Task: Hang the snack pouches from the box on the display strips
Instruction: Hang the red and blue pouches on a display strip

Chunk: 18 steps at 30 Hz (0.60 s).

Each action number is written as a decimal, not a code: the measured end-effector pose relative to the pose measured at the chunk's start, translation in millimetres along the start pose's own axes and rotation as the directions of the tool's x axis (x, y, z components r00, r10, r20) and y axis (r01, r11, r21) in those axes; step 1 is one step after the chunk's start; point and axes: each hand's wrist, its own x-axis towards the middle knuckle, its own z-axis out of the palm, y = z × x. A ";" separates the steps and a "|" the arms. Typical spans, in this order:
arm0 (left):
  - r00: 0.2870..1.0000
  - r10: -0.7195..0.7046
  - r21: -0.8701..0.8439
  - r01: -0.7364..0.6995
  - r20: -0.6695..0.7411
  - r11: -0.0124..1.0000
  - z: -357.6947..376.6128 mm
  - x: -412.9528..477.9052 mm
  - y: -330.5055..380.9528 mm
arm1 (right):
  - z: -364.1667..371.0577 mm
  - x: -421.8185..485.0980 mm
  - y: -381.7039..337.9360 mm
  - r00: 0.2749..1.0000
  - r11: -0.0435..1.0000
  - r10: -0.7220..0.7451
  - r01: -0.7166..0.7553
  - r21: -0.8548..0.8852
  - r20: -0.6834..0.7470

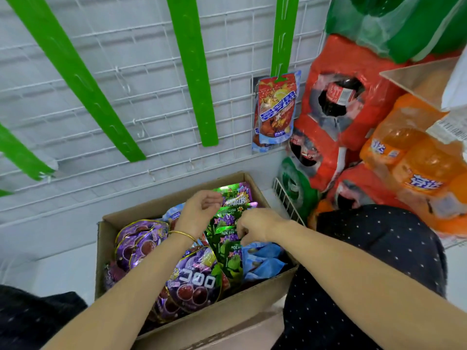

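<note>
Two hands are down in the open cardboard box (252, 290), which sits on the floor between the person's knees and below the wire grid. The right hand (256, 227) has its fingers curled downward and pinches the top edges of the green pouches (227, 242), a row of shiny grape-printed packs standing upright near the middle of the box. The left hand (199, 213) hovers just beside it, above the same row, fingers loosely curled with the palm turned toward the right hand, holding nothing; a thin gold bangle (183, 234) circles its wrist. To the left of the green row lie the purple pouches (197, 280), stacked flat and overlapping, reaching to the box's left wall. To the right of the green row are the blue pouches (264, 260), tucked against the right wall. Behind the box a white wire grid (151, 59) carries several green display strips (192, 72) hanging downward. One strip on the right, the right strip (284, 34), holds a hung pouch (276, 109) at its lower end, red and blue, with another partly hidden behind it. Right of the grid, shrink-wrapped packs of drink bottles are piled: red cola packs (341, 97) and orange soda packs (417, 160).
</note>
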 end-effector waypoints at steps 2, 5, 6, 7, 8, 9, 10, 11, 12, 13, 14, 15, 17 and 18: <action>1.000 -0.006 0.002 0.006 0.006 1.000 -4.4 -5.0 -4.9 | 12.5 6.8 -0.9 1.000 0.996 -0.002 0.002 -0.094 -0.001; 1.000 -0.015 -0.016 0.015 -0.006 1.000 -11.4 -8.0 -6.0 | 26.9 12.2 -0.6 0.998 0.979 -0.030 0.020 -0.205 -0.046; 1.000 -0.022 -0.021 0.022 -0.012 1.000 -12.7 -8.8 -5.8 | 29.4 14.1 -0.1 0.997 0.976 -0.048 0.033 -0.215 -0.066; 1.000 -0.025 -0.026 0.025 -0.014 0.999 -14.2 -9.9 -5.1 | 28.6 15.0 -0.2 0.993 0.977 -0.069 0.049 -0.210 -0.091; 1.000 -0.026 -0.033 0.025 -0.014 0.999 -15.0 -9.5 -5.1 | 24.2 16.6 0.3 0.988 0.980 -0.089 0.065 -0.187 -0.123; 1.000 -0.025 -0.040 0.025 -0.006 0.999 -15.9 -9.0 -4.4 | 15.0 17.1 1.8 0.981 0.989 -0.096 0.075 -0.126 -0.169; 0.999 -0.033 -0.043 0.033 0.010 0.999 -17.1 -7.8 -4.1 | 2.7 17.3 4.5 0.970 0.996 -0.088 0.083 -0.028 -0.225; 0.999 -0.041 -0.042 0.042 0.035 0.998 -18.5 -7.4 -2.9 | -11.6 16.2 7.3 0.961 0.992 -0.060 0.088 0.092 -0.272; 0.997 -0.057 -0.054 0.060 0.055 0.997 -20.5 -5.9 -1.4 | -27.9 14.4 10.9 0.950 0.971 -0.025 0.098 0.219 -0.312; 0.995 -0.073 -0.072 0.078 0.066 0.994 -23.2 -4.6 0.6 | -41.3 11.0 15.8 0.936 0.922 0.035 0.105 0.373 -0.350; 0.994 -0.091 -0.083 0.095 0.056 0.992 -26.6 -2.5 2.2 | -51.7 6.5 20.9 0.915 0.836 0.102 0.134 0.533 -0.390; 0.994 -0.102 -0.094 0.105 0.034 0.990 -31.2 0.2 5.7 | -60.6 1.4 25.0 0.883 0.736 0.184 0.167 0.656 -0.431; 0.991 -0.132 -0.181 0.132 0.007 0.975 -41.1 7.2 16.7 | -68.7 -5.6 35.5 0.808 0.582 0.342 0.220 0.783 -0.480; 0.990 -0.139 -0.235 0.138 0.012 0.962 -44.9 11.8 22.9 | -70.2 -7.2 40.7 0.776 0.519 0.404 0.242 0.820 -0.484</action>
